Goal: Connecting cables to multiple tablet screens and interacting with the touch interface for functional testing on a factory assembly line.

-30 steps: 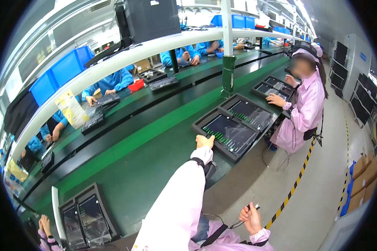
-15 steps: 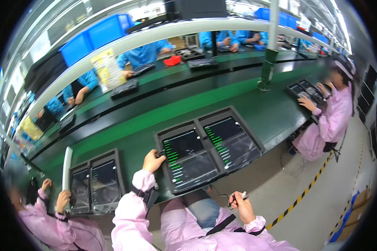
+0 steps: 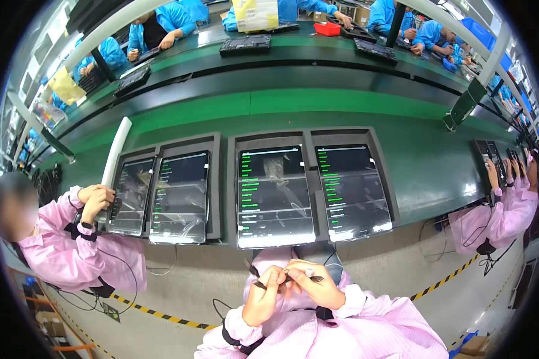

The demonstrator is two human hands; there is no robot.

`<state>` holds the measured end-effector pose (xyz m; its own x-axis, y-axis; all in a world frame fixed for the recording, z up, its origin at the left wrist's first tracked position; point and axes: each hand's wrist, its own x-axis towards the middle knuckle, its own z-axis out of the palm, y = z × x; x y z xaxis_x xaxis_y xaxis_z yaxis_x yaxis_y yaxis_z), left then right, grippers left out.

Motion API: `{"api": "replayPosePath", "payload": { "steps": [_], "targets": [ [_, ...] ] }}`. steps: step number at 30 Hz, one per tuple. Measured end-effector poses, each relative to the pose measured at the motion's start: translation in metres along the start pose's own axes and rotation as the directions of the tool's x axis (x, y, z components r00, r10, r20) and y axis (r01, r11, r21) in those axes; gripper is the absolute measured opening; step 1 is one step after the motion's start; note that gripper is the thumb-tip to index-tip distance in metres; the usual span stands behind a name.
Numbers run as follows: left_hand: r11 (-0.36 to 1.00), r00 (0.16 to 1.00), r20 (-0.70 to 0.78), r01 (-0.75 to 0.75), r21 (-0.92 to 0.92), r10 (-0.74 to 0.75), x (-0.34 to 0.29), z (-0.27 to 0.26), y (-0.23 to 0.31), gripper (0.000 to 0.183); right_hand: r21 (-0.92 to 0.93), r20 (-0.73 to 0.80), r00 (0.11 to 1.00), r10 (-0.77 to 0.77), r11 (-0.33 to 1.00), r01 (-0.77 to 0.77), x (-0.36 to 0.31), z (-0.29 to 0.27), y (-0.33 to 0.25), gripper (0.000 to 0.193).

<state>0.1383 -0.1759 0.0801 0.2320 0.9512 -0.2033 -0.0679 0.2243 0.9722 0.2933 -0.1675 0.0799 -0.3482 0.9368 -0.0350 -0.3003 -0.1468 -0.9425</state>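
In front of my lap, near the table's front edge, my hands are close together. My left hand (image 3: 265,297) is closed, with a thin black cable-like piece (image 3: 251,268) sticking up out of its fingers. My right hand (image 3: 317,289) pinches a small dark piece with a pale tip (image 3: 309,273); what joins the two pieces is hidden by the fingers. Just beyond them, a grey tray (image 3: 308,179) holds two tablets side by side, the left tablet (image 3: 275,197) and the right tablet (image 3: 354,191). Rows of green and white lines show on their dark screens. Neither hand touches the tablets.
To the left, a second grey tray (image 3: 215,179) holds two similar tablets, beside a long white bar (image 3: 117,149). One co-worker in pink (image 3: 84,257) sits there; others are at the far right (image 3: 509,209). Across the green table (image 3: 245,119), people in blue handle dark devices.
My left hand has left the tray's edge and come down to my lap. My right hand has moved left to meet it. The view has turned, bringing the trays nearly level.
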Motion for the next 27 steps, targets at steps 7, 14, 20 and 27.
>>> {"api": "replayPosePath", "payload": {
  "steps": [7,14,20,27],
  "targets": [
    [1.000,0.994,0.110,0.002,-0.003,-0.002,-0.009,-0.044,0.021,0.022,0.150,-0.363,0.930,0.062,0.989,-0.008,-0.027,-0.046,0.016,0.023],
    [0.751,0.890,-0.042,-0.357,0.555,0.454,0.088,-0.078,0.113,0.022,0.239,-0.272,0.906,0.324,0.935,-0.263,-0.029,-0.033,0.044,0.027],
    [0.021,0.794,0.335,-0.400,0.916,0.507,0.255,-0.094,0.066,0.014,0.274,-0.030,0.974,0.222,0.939,-0.206,0.014,0.003,0.076,0.026],
    [0.261,0.795,0.301,-0.488,0.833,0.526,0.294,-0.106,0.032,0.017,0.355,-0.091,0.973,0.213,0.920,-0.168,0.022,0.007,0.084,0.026]
  ]
}}
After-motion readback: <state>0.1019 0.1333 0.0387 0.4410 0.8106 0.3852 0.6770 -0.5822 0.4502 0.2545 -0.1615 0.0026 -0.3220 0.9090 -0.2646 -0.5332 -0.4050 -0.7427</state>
